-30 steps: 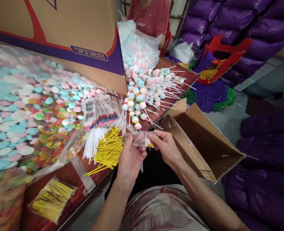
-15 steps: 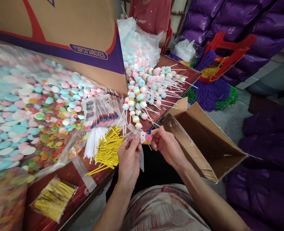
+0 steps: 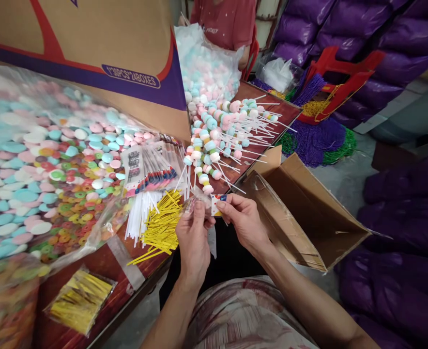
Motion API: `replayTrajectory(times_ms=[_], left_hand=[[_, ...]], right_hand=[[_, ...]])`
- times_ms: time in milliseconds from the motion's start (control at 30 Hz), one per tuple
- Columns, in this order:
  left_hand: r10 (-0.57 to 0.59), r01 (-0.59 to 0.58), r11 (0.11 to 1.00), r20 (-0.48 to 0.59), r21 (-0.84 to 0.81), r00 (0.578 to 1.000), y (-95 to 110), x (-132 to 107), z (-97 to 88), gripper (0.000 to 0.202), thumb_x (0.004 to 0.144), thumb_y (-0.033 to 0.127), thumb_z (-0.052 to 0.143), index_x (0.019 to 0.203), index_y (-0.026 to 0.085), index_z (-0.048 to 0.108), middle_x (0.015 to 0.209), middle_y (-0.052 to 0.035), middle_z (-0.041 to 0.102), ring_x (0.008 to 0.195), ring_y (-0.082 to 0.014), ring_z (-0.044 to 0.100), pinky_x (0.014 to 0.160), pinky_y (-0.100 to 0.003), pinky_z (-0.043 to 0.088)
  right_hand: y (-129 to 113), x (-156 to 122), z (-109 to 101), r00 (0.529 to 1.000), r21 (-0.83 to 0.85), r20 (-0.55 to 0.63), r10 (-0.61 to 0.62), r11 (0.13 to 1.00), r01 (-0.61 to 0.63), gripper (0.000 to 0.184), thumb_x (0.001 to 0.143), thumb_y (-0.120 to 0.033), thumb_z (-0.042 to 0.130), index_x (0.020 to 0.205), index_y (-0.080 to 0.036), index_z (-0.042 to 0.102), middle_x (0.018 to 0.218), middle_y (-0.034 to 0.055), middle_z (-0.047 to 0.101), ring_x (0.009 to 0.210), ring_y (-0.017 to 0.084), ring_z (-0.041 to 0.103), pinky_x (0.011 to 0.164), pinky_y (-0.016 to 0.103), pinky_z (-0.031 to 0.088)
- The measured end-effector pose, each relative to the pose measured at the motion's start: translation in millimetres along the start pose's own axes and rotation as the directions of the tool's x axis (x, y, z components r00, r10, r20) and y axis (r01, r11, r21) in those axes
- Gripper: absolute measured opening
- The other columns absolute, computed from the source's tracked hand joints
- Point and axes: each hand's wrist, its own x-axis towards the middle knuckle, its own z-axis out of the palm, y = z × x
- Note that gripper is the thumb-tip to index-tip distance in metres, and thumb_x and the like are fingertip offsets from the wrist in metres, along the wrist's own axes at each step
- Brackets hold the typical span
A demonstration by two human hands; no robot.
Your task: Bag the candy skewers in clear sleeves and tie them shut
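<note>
My left hand (image 3: 194, 237) and my right hand (image 3: 243, 220) are together just off the table's front edge, both pinching a small clear wrapper bag (image 3: 214, 203) with a colourful printed end. The left fingers grip its clear end, the right fingers its printed end. Just beyond them lies a heap of candy skewers (image 3: 219, 140) on white sticks. To the left are loose yellow twist ties (image 3: 163, 225), white sticks (image 3: 138, 215) and a stack of clear wrapper bags (image 3: 148, 167).
A big bag of pastel and ring candies (image 3: 43, 169) fills the left of the wooden table (image 3: 101, 271). A packet of gold ties (image 3: 78, 300) lies near its front. An open cardboard box (image 3: 301, 213) sits to the right. A person in red (image 3: 226, 22) sits across.
My hands have drawn closer together on the wrapper bag. The right fingers have slid left along it, so less of the printed end shows.
</note>
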Motion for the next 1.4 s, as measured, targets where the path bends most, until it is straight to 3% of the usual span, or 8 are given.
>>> replayTrajectory(times_ms=[333,500,800,1033,1100,1200,1300,1400], left_hand=[[0.108,-0.113,0.993,-0.141,-0.028,0.984,3,-1,1.0,0.031,0.066,0.036,0.085,0.069,0.015,0.063,0.065,0.0035,0.053,0.056,-0.0055,0.044,0.051,-0.018,0.038],[0.049,-0.059,0.991,-0.088,-0.117,0.995,4,-1,-1.4,0.028,0.069,0.037,0.083,0.079,0.015,0.068,0.079,-0.0005,0.064,0.066,-0.0076,0.055,0.060,-0.019,0.045],[-0.024,-0.009,0.977,-0.146,-0.215,0.989,11,8,-2.4,0.024,0.068,0.031,0.085,0.071,0.014,0.068,0.070,0.0017,0.062,0.061,-0.0051,0.053,0.053,-0.016,0.040],[-0.043,0.011,0.977,-0.147,-0.212,0.988,11,9,-4.8,0.025,0.066,0.030,0.086,0.075,0.014,0.070,0.076,0.0002,0.067,0.064,-0.0054,0.057,0.054,-0.016,0.041],[-0.022,-0.007,0.983,-0.153,-0.183,0.988,12,10,-6.1,0.026,0.066,0.032,0.086,0.075,0.014,0.070,0.076,0.0001,0.066,0.063,-0.0054,0.056,0.055,-0.017,0.041],[0.085,-0.103,0.989,-0.164,-0.106,0.983,15,13,-9.7,0.028,0.067,0.035,0.085,0.072,0.013,0.067,0.069,0.0016,0.062,0.059,-0.0054,0.052,0.054,-0.018,0.040],[0.198,-0.207,0.978,-0.201,-0.025,0.959,18,19,-14.9,0.032,0.067,0.038,0.084,0.067,0.014,0.064,0.063,0.0025,0.058,0.058,-0.0060,0.051,0.054,-0.018,0.040],[0.236,-0.244,0.970,-0.240,-0.005,0.942,22,26,-20.4,0.035,0.067,0.040,0.084,0.062,0.014,0.061,0.060,0.0033,0.056,0.056,-0.0059,0.050,0.053,-0.018,0.039]], right_hand=[[6,-4,8,0.999,-0.128,-0.021,-0.036,0.991,0.033,0.043,0.084,-0.045,0.067,0.055,-0.017,0.051,0.053,-0.0051,0.041,0.053,0.008,0.032,0.051,0.026,0.023],[3,-4,7,0.998,-0.187,-0.028,-0.064,0.981,0.057,0.046,0.084,-0.044,0.068,0.052,-0.018,0.049,0.053,-0.0053,0.038,0.054,0.009,0.030,0.052,0.026,0.023],[9,-4,-2,0.997,-0.059,-0.062,-0.036,0.998,0.033,0.049,0.089,-0.059,0.055,0.065,-0.017,0.063,0.060,-0.0010,0.050,0.050,0.009,0.038,0.049,0.026,0.027],[3,-4,-9,0.996,-0.209,-0.030,-0.088,0.975,0.079,0.034,0.092,-0.045,0.057,0.075,-0.017,0.067,0.068,-0.0003,0.055,0.054,0.010,0.041,0.051,0.026,0.030],[0,-5,-12,0.986,-0.402,-0.023,-0.166,0.904,0.143,0.027,0.091,-0.041,0.058,0.077,-0.019,0.065,0.070,0.0001,0.056,0.060,0.012,0.045,0.055,0.026,0.034],[-1,-9,-14,0.963,-0.727,0.040,-0.267,0.654,0.211,0.017,0.091,-0.036,0.059,0.084,-0.021,0.063,0.075,0.0017,0.061,0.067,0.015,0.052,0.062,0.027,0.037],[6,-10,-11,0.971,-0.898,0.109,-0.214,0.397,0.188,0.012,0.089,-0.031,0.061,0.096,-0.021,0.061,0.074,0.0017,0.063,0.065,0.017,0.054,0.060,0.028,0.032],[13,-7,-5,0.987,-0.937,0.085,-0.136,0.324,0.126,0.009,0.090,-0.026,0.056,0.097,-0.020,0.059,0.074,0.0029,0.065,0.063,0.018,0.056,0.058,0.028,0.029]])
